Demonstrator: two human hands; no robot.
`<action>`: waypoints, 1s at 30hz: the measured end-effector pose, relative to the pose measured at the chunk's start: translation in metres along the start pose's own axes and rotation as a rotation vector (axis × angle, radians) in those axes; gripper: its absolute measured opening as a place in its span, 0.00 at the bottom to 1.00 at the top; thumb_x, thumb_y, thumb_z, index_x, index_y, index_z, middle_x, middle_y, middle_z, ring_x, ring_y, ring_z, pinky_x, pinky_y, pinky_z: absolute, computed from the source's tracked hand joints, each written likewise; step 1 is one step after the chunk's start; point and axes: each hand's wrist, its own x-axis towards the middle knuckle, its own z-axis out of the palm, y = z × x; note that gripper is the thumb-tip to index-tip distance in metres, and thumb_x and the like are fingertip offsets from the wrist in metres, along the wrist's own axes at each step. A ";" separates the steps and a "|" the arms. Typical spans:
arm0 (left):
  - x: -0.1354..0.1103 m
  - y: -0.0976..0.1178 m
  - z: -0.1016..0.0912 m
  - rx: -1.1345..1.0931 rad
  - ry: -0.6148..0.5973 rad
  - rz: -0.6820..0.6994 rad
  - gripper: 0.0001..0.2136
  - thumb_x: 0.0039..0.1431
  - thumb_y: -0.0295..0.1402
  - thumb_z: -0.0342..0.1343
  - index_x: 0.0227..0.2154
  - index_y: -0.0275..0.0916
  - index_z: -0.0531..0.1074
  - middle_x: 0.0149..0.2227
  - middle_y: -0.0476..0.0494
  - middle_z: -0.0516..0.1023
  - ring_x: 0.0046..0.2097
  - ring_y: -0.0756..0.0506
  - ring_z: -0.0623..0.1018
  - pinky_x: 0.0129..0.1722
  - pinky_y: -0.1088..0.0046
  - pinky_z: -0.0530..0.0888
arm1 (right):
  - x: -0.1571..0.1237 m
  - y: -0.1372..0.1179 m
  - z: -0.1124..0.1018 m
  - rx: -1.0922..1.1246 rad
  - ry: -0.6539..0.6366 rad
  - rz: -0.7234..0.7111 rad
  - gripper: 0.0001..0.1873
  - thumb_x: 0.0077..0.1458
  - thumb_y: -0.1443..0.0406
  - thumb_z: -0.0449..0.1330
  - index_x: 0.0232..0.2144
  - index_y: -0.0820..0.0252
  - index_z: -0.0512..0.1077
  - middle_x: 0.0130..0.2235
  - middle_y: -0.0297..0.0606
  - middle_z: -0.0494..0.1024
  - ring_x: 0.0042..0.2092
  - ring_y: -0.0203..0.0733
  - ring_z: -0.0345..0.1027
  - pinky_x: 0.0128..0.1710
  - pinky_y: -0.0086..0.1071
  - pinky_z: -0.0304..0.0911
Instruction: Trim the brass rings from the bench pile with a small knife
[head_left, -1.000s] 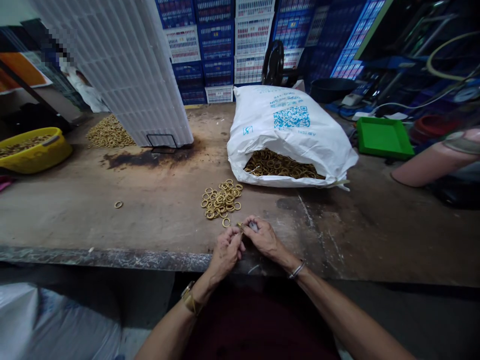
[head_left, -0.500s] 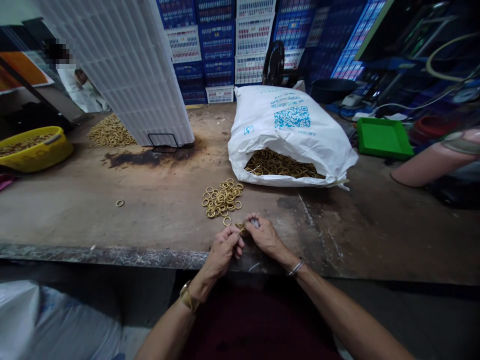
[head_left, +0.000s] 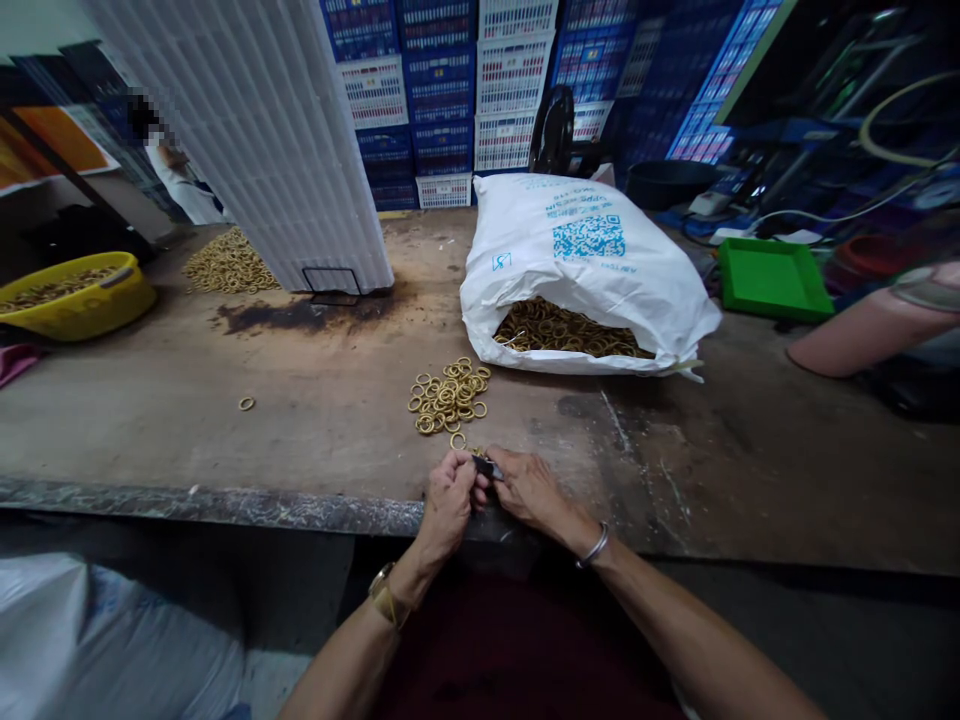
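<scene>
My left hand (head_left: 448, 492) is closed in a pinch near the table's front edge. A bit of a brass-coloured ring (head_left: 478, 453) shows at its fingertips, mostly hidden. My right hand (head_left: 534, 490) is closed beside it, fingers round a small dark tool with a greyish end (head_left: 487, 467), whose exact kind I cannot make out. The tool's dark end meets the left fingertips. Just beyond the hands lies a loose pile of brass-coloured rings (head_left: 447, 398), with a single ring (head_left: 457, 441) at its near side.
A white sack (head_left: 517, 240) lies with its mouth toward me, full of rings. Farther left are a lone ring (head_left: 247, 404), a ring heap (head_left: 229, 262), a yellow basin (head_left: 82, 305) and a tall white corrugated stack (head_left: 255, 140). A green tray (head_left: 774, 278) sits right. Another person stands behind.
My right hand has turned over, palm downward, and the dark tool now shows between both hands. The left hand has stayed nearly in place. The view has shifted slightly.
</scene>
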 end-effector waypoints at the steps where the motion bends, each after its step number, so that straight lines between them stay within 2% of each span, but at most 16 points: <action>1: -0.001 0.000 0.000 0.004 0.001 0.010 0.15 0.51 0.45 0.54 0.29 0.36 0.64 0.21 0.53 0.69 0.19 0.56 0.66 0.19 0.81 0.63 | 0.001 0.001 -0.001 -0.014 -0.014 0.014 0.11 0.49 0.69 0.49 0.35 0.61 0.69 0.29 0.39 0.75 0.28 0.36 0.65 0.26 0.28 0.46; 3: -0.005 0.002 0.000 -0.006 -0.021 0.022 0.15 0.51 0.45 0.54 0.28 0.36 0.64 0.21 0.53 0.68 0.18 0.56 0.66 0.20 0.80 0.64 | 0.005 0.005 -0.004 -0.035 -0.006 0.058 0.13 0.50 0.69 0.48 0.37 0.61 0.69 0.30 0.41 0.76 0.29 0.38 0.66 0.27 0.28 0.47; 6: -0.011 0.009 0.000 -0.081 -0.102 0.018 0.14 0.51 0.44 0.55 0.29 0.36 0.65 0.21 0.53 0.68 0.19 0.55 0.66 0.22 0.79 0.65 | 0.014 0.017 -0.009 -0.019 0.079 0.134 0.14 0.51 0.69 0.47 0.37 0.61 0.70 0.30 0.42 0.75 0.28 0.40 0.65 0.27 0.29 0.49; 8: -0.013 0.013 -0.001 -0.188 -0.143 -0.004 0.13 0.50 0.42 0.57 0.29 0.37 0.65 0.22 0.52 0.69 0.20 0.55 0.67 0.22 0.78 0.66 | 0.019 0.023 -0.012 0.072 0.145 0.152 0.11 0.51 0.68 0.48 0.33 0.60 0.70 0.27 0.40 0.74 0.26 0.38 0.63 0.26 0.29 0.49; 10: -0.012 0.015 -0.001 -0.305 -0.150 -0.044 0.14 0.48 0.41 0.59 0.29 0.37 0.64 0.23 0.52 0.69 0.21 0.54 0.67 0.22 0.77 0.66 | 0.020 0.022 -0.014 0.269 0.183 0.198 0.08 0.50 0.67 0.50 0.27 0.60 0.69 0.23 0.36 0.72 0.24 0.35 0.61 0.24 0.28 0.50; 12: -0.009 0.014 -0.001 -0.386 -0.152 -0.080 0.14 0.47 0.41 0.60 0.28 0.37 0.64 0.23 0.51 0.69 0.21 0.54 0.68 0.22 0.76 0.67 | 0.019 0.016 -0.013 0.551 0.131 0.273 0.09 0.50 0.64 0.51 0.26 0.61 0.68 0.21 0.33 0.70 0.21 0.32 0.58 0.21 0.26 0.50; 14: -0.007 0.013 -0.001 -0.430 -0.154 -0.094 0.14 0.48 0.41 0.59 0.27 0.37 0.64 0.23 0.51 0.70 0.21 0.53 0.68 0.21 0.76 0.67 | 0.015 0.008 -0.011 0.818 -0.005 0.301 0.12 0.51 0.59 0.51 0.28 0.61 0.69 0.20 0.31 0.69 0.18 0.30 0.55 0.16 0.24 0.49; 16: -0.005 0.013 -0.001 -0.443 -0.144 -0.093 0.14 0.49 0.42 0.58 0.28 0.36 0.64 0.22 0.51 0.70 0.21 0.53 0.68 0.20 0.76 0.66 | 0.011 0.000 -0.007 1.002 -0.142 0.252 0.16 0.52 0.55 0.49 0.28 0.62 0.68 0.20 0.30 0.69 0.16 0.29 0.53 0.14 0.23 0.45; 18: -0.004 0.013 -0.002 -0.419 -0.125 -0.094 0.15 0.49 0.43 0.58 0.28 0.36 0.65 0.21 0.52 0.69 0.20 0.54 0.67 0.19 0.78 0.64 | 0.009 -0.004 -0.004 1.102 -0.198 0.193 0.17 0.52 0.54 0.49 0.26 0.62 0.67 0.20 0.31 0.69 0.16 0.27 0.51 0.13 0.22 0.43; 21: -0.004 0.013 -0.005 -0.354 -0.077 -0.101 0.15 0.46 0.42 0.61 0.26 0.36 0.63 0.20 0.52 0.69 0.19 0.55 0.66 0.18 0.79 0.63 | 0.010 -0.005 0.000 1.150 -0.136 0.243 0.13 0.48 0.56 0.54 0.25 0.61 0.65 0.19 0.27 0.66 0.15 0.26 0.49 0.13 0.22 0.43; 25: -0.006 0.012 -0.007 -0.322 -0.014 -0.124 0.16 0.42 0.40 0.63 0.23 0.36 0.61 0.21 0.53 0.69 0.19 0.56 0.66 0.18 0.80 0.62 | 0.014 -0.003 0.003 1.094 -0.004 0.317 0.10 0.45 0.59 0.56 0.25 0.60 0.63 0.16 0.23 0.59 0.15 0.27 0.49 0.14 0.22 0.44; 30: -0.005 0.013 -0.008 -0.315 -0.002 -0.143 0.17 0.40 0.39 0.64 0.28 0.37 0.62 0.22 0.53 0.70 0.20 0.55 0.68 0.18 0.81 0.63 | 0.017 -0.003 -0.003 0.914 0.103 0.286 0.07 0.44 0.62 0.55 0.25 0.60 0.64 0.17 0.24 0.61 0.18 0.28 0.51 0.17 0.24 0.49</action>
